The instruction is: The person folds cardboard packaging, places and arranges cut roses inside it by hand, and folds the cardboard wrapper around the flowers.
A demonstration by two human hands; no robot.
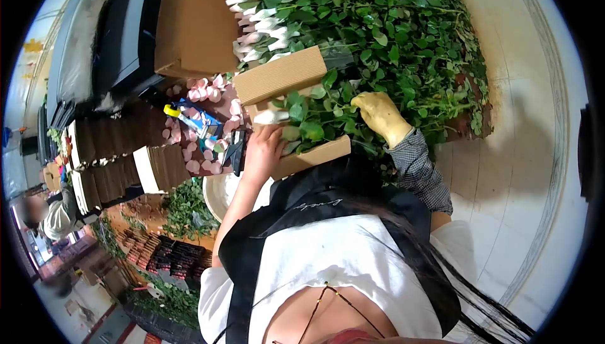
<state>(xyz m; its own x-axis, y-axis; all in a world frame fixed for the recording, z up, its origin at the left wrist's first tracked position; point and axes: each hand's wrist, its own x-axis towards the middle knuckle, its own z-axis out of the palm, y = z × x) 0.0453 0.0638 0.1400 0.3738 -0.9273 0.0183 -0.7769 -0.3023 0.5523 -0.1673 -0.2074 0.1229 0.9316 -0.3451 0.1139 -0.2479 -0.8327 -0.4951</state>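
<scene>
Head view, left hand: bare, reaches out from the near left with forearm slanting far and slightly right; palm down, fingers bent and lying close together at the left end of the small bunch, just nearside of the white-wrapped flower head. Cannot tell whether anything is pinched under the fingertips.

Right hand: wears a yellow glove below a black-and-white checked sleeve; comes in from the near right, elbow bent, forearm angled far and left; wrist flexed, back of the hand up, fingers curled inward at the leafy stems. Cannot tell whether a stem is pinched.

Small bunch of green leafy stems: lies between both hands in the open cardboard wrap, white-wrapped flower head to the left, leaves to the right.

Tan corrugated cardboard wrap: stands open around the bunch, one flap on the far side, another on the near side, beside the black apron.

Large heap of green leafy stems: spreads far and right, row of white-wrapped heads along the left edge.

Table left of the bunch: holds scattered pink petals, a blue box and a stack of cardboard sheets.

Far left: another person, in a light top.
</scene>
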